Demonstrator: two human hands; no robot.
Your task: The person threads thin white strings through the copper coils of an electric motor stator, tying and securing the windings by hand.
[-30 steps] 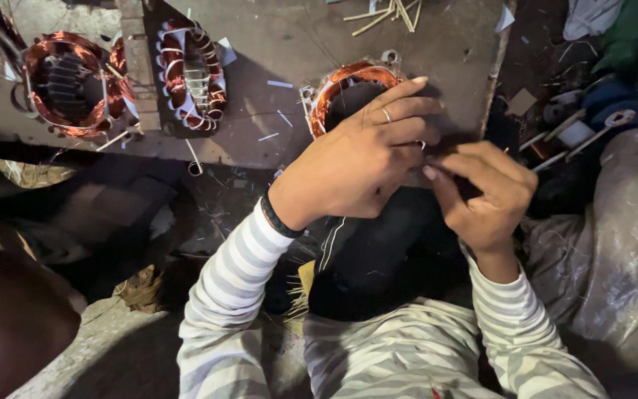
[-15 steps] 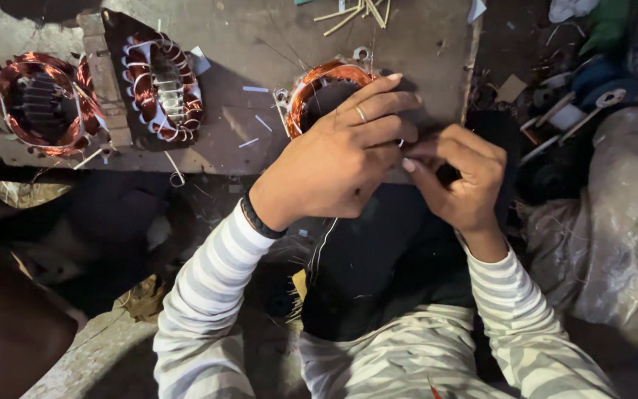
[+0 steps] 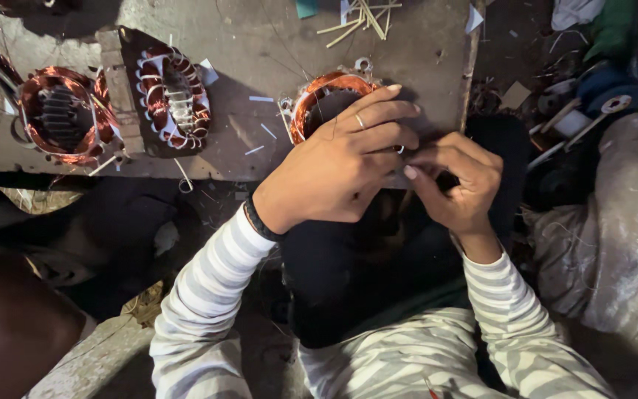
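The left hand [image 3: 337, 174] lies spread over the round copper-wound motor stator [image 3: 326, 103], covering most of it; only its upper arc shows, near the front edge of the tabletop [image 3: 260, 44]. The right hand [image 3: 455, 181] is pinched shut just beside it, on something too small to make out. Three copper-wound stators are in view: this one, a second [image 3: 175, 100] and a third [image 3: 60, 114] farther left. The grey tabletop is scuffed and strewn with thin wooden slivers [image 3: 359, 18]; dim clutter lies around.

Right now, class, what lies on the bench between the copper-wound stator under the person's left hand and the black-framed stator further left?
In the head view, the grey bench top between the copper-wound stator and the black-framed stator carries only small pale strips.
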